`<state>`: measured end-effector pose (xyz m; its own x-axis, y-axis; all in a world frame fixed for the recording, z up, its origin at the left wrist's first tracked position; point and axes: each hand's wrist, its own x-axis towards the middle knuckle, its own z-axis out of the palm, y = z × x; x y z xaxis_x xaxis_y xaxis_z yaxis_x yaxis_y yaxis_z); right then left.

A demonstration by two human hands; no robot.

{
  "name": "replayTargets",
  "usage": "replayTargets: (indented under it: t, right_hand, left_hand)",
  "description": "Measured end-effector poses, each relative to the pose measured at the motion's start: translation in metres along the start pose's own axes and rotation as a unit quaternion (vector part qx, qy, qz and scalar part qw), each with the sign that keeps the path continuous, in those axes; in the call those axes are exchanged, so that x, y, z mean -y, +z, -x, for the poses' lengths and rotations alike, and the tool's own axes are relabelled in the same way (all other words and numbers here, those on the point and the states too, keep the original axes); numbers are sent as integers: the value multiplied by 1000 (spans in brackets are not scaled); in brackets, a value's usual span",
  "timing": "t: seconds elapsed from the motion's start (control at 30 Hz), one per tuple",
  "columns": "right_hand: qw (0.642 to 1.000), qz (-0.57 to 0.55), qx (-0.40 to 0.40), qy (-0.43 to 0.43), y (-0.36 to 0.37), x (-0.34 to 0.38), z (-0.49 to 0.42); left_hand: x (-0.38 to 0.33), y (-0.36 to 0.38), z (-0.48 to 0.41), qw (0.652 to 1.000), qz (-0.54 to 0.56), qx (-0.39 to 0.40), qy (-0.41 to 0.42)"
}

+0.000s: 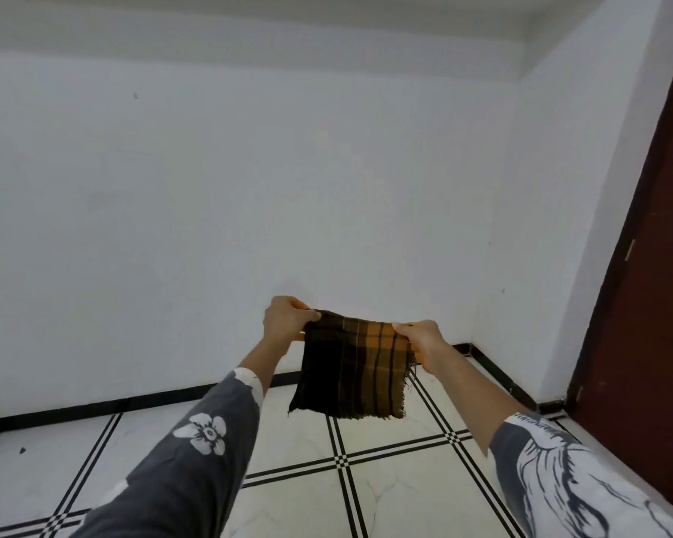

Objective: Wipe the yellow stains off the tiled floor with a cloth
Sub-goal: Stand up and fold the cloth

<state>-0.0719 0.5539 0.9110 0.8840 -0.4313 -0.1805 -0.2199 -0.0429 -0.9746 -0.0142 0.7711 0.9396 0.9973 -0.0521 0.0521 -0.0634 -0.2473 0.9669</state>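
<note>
A dark brown and orange checked cloth (352, 368) hangs in the air in front of me, held up by its two top corners. My left hand (286, 324) pinches the upper left corner and my right hand (420, 341) pinches the upper right corner. The cloth hangs spread flat above the white tiled floor (397, 487) with black grid lines. No yellow stain shows on the visible tiles.
A white wall (249, 188) fills most of the view, with a black skirting strip (94, 409) along its foot. A dark red door (649, 304) stands at the right. A small dark speck (22, 450) lies on the floor at the left.
</note>
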Motion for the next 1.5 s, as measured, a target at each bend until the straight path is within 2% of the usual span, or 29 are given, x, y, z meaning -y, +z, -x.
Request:
replayTargets:
  t: [0.1, 0.2, 0.4, 0.43, 0.5, 0.57, 0.63, 0.7, 0.77, 0.9, 0.97, 1.07, 1.2, 1.33, 1.43, 1.5]
  right_hand:
    - [997, -72, -2, 32, 16, -4, 2]
    - [994, -107, 20, 26, 27, -2, 9]
    - [985, -103, 140, -8, 25, -5, 16]
    - [984, -99, 149, -23, 21, -6, 16]
    - [981, -109, 155, -40, 13, -9, 15]
    - [980, -122, 151, -36, 6, -7, 14]
    - [980, -117, 162, -26, 2, -4, 14]
    - [978, -102, 181, -20, 1, -1, 15]
    - [977, -99, 189, -18, 3, 1, 16]
    - [975, -142, 173, -4, 4, 1, 16]
    - [977, -136, 164, -3, 1, 2, 14]
    - [980, -119, 159, -17, -3, 3, 14]
    - [980, -126, 156, -12, -2, -3, 14]
    - [972, -85, 211, 63, 0, -24, 15]
    - [961, -77, 249, 93, 1, -42, 20]
    - [970, -90, 215, 67, 1, -49, 23]
  left_hand:
    - [0, 24, 13, 1000, 3, 28, -4]
    - [-4, 41, 24, 991, 83, 98, -31]
    - [-20, 56, 33, 959, 145, 225, -89]
    - [-22, 53, 31, 956, 157, 228, -92]
    - [-22, 41, 24, 967, 165, 180, -67]
    - [-12, 26, 13, 979, 140, 144, -20]
    - [4, 14, 9, 973, 21, 229, -11]
    - [23, 16, 15, 932, -105, 344, -42]
    - [37, 25, 21, 916, -94, 388, -36]
    - [42, 34, 26, 932, 57, 358, -32]
    - [40, 31, 25, 928, 87, 361, -44]
    - [41, 27, 22, 919, 68, 383, -64]
    - [38, 30, 25, 924, 71, 372, -58]
    - [33, 34, 28, 933, 130, 330, -59]
    - [36, 40, 25, 941, 135, 308, -48]
    - [39, 45, 24, 941, 110, 314, -55]
